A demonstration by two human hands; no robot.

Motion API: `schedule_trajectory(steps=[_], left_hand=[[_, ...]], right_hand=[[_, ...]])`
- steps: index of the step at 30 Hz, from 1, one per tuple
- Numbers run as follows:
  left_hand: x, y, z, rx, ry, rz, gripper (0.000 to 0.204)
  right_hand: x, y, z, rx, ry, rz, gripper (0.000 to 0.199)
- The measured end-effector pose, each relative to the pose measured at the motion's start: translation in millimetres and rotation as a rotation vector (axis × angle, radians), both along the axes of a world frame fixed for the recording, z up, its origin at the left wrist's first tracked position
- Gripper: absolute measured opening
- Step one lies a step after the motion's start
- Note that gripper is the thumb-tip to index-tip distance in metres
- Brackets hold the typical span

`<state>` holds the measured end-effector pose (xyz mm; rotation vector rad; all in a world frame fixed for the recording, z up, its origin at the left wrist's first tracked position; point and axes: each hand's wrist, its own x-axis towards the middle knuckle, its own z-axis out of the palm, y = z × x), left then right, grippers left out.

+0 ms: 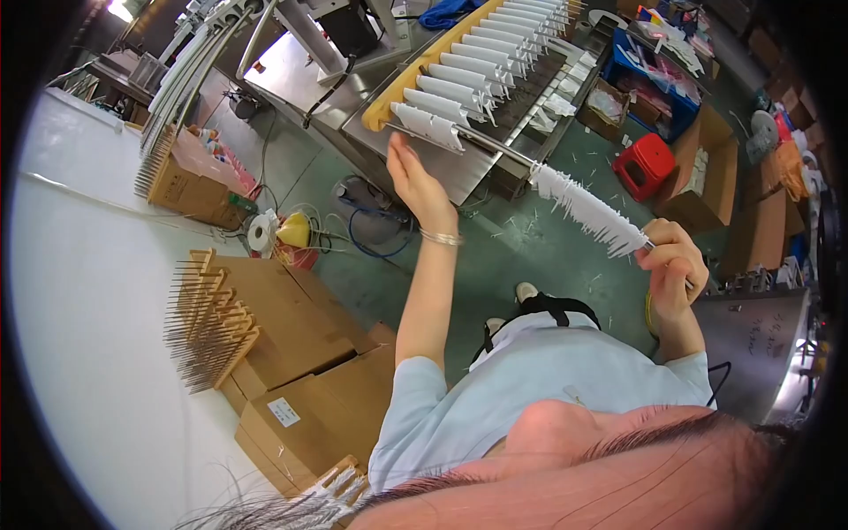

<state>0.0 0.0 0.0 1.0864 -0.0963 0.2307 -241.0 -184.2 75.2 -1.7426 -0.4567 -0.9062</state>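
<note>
Past the bench edge, rod in right hand, open floor below

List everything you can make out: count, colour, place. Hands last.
table: one, grey metal, upper centre
bar: one, yellow, upper centre
curved pieces: many, white, rowed beside bar
rod: one, silver, centre right
fringed strips: many, white, along rod
cloth: one, blue, top
stool: one, red, right floor
crate: one, blue, upper right
cardboard boxes: several, brown, left and right
spiked racks: several, tan, left
cabinet: one, grey, lower right
bracelet: count unclear, silvery, left wrist
shirt: one, pale blue, torso
left hand: one, bare, open, near bar's end
right hand: one, bare, closed on rod
</note>
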Motion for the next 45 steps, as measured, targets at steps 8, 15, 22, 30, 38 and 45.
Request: schedule_trajectory(steps=[8, 15, 22, 30, 38, 45], left_hand=[[40, -12, 6, -0.12, 0.006, -0.088, 0.016], [28, -15, 10, -0.142, -0.094, -0.087, 0.012], [-25, -22, 15, -0.061, -0.115, -0.139, 0.013], [-81, -17, 26, -0.157, 0.066, -0.148, 0.022], [-59, 49, -10, -0.075, 0.389, -0.082, 0.023], [-105, 76, -23, -0.214, 0.394, -0.048, 0.024]], right_hand=[[29, 17, 18, -0.094, 0.154, -0.136, 0.037], [66, 29, 10, 0.007, 0.21, -0.03, 0.035], [38, -7, -9, 0.021, 0.074, -0.041, 0.043], [-20, -33, -22, -0.363, -0.077, 0.119, 0.047], [22, 71, -32, -0.808, -0.163, 0.589, 0.013], [134, 125, -75, 0.028, 0.408, 0.497, 0.011]])
